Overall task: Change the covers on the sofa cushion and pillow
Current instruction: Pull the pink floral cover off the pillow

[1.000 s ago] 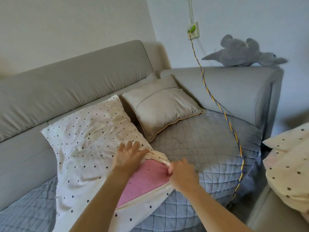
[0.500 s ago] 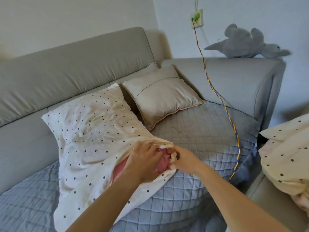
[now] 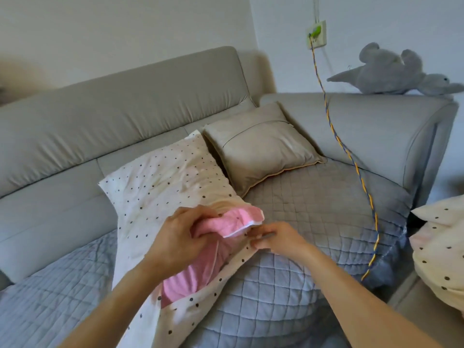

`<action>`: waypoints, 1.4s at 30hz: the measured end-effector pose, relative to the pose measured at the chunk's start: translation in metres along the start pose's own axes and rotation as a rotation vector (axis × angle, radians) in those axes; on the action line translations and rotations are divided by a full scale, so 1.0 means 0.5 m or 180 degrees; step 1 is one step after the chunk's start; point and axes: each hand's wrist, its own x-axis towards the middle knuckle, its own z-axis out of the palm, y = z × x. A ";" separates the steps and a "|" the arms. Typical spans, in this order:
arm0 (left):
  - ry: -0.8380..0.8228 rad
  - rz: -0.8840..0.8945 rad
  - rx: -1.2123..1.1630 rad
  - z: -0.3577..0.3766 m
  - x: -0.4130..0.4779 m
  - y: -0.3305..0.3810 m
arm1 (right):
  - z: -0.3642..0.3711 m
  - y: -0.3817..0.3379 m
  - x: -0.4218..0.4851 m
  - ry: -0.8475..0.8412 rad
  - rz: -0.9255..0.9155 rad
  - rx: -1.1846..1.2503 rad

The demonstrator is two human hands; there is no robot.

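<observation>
Grey sofa (image 3: 125, 116) upholstery is filling most of the frame, with a quilted seat cover (image 3: 313, 222) spreading across the lower half. A beige cushion (image 3: 261, 151) is leaning in the corner at centre, and a plush toy (image 3: 394, 69) is lying on the armrest at upper right.

Left of centre, the pillow (image 3: 163, 187) in its dotted cover is leaning against the backrest. Its long axis seems to be running from the backrest down towards the lower middle of the frame. Its closed end is pointing up and left, while its open mouth is facing down and right, towards the person.

At that mouth the pink inner pillow (image 3: 190, 277) is showing. The left hand (image 3: 180, 239) is curling round a bunched corner of it and gripping it, just above the opening. The right hand (image 3: 276, 238) is sitting just beside it on the right and pinching the cover's edge between fingertips and thumb.

Both hands are meeting at the opening, so the coming move is probably turning on pulling them apart along the long axis. The pink filling would be going towards the person and the cover towards the backrest. The cushion, well apart from both hands, is waiting untouched.
</observation>
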 end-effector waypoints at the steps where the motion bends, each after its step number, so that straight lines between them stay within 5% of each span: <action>1: -0.0017 0.0087 0.0063 0.013 -0.020 -0.007 | -0.003 -0.004 0.000 -0.0009 0.0160 0.0192; 5: -0.0058 0.0409 0.0640 0.100 -0.068 -0.010 | -0.024 -0.012 -0.028 0.0530 0.0558 0.1242; 10: 0.0338 0.0970 0.1107 0.164 -0.097 0.003 | -0.031 -0.074 -0.062 0.1524 -0.0437 0.0747; 15: 0.0348 0.0989 0.1503 0.123 -0.200 -0.090 | 0.062 -0.153 -0.110 0.0731 -0.1591 -0.0650; 19: 0.0249 0.0417 0.1700 0.055 -0.302 -0.155 | 0.176 -0.181 -0.131 -0.0197 -0.2090 -0.1864; 22: 0.0213 -0.0028 0.1656 0.026 -0.327 -0.167 | 0.255 -0.152 -0.127 -0.0026 -0.2455 -0.2868; 27: 0.0218 -0.0415 0.1690 0.000 -0.363 -0.194 | 0.314 -0.125 -0.116 0.0387 -0.2442 -0.3459; 37: -0.0001 -0.1805 0.0448 0.003 -0.375 -0.169 | 0.297 -0.149 -0.101 0.0754 -0.2398 -0.2722; 42: -0.0114 -0.1739 0.0706 -0.011 -0.376 -0.170 | 0.238 -0.208 -0.099 0.1285 -0.2152 -0.1978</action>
